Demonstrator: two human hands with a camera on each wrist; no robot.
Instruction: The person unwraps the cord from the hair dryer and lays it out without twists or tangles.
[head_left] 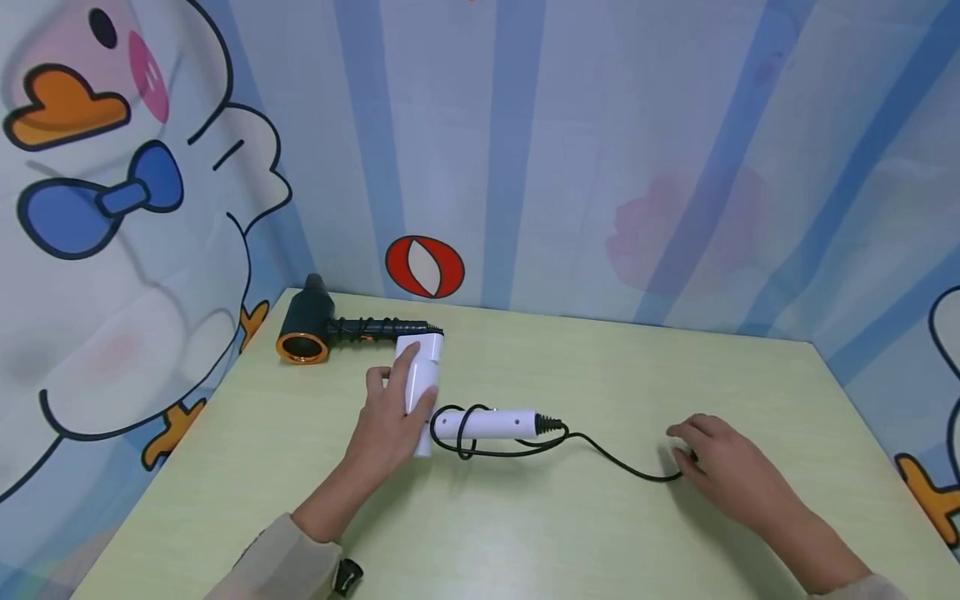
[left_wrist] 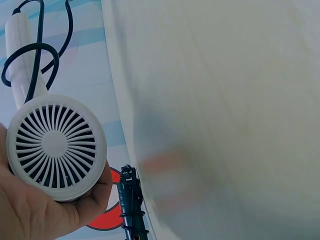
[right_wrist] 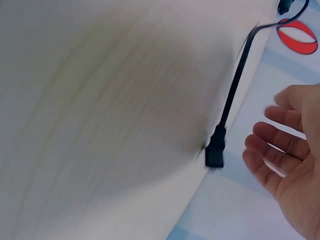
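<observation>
My left hand (head_left: 384, 429) grips the body of a white hair dryer (head_left: 489, 424), with the thumb and fingers on either side of it. The dryer's round, slotted intake grille (left_wrist: 54, 145) faces the left wrist camera. Its black cord (head_left: 622, 471) loops around the handle, then runs right across the table. At the cord's end, a black plug (right_wrist: 215, 155) shows apart from my right hand (right_wrist: 300, 150) in the right wrist view. That hand's fingers are loosely bent and hold nothing. In the head view the right hand (head_left: 738, 475) covers the plug end.
A dark hair dryer (head_left: 307, 325) with an orange rim lies at the table's back left, its cord wound around the handle. Its handle end sits close behind the white dryer. A printed cloth backdrop (head_left: 570, 167) rises behind the pale table (head_left: 570, 542).
</observation>
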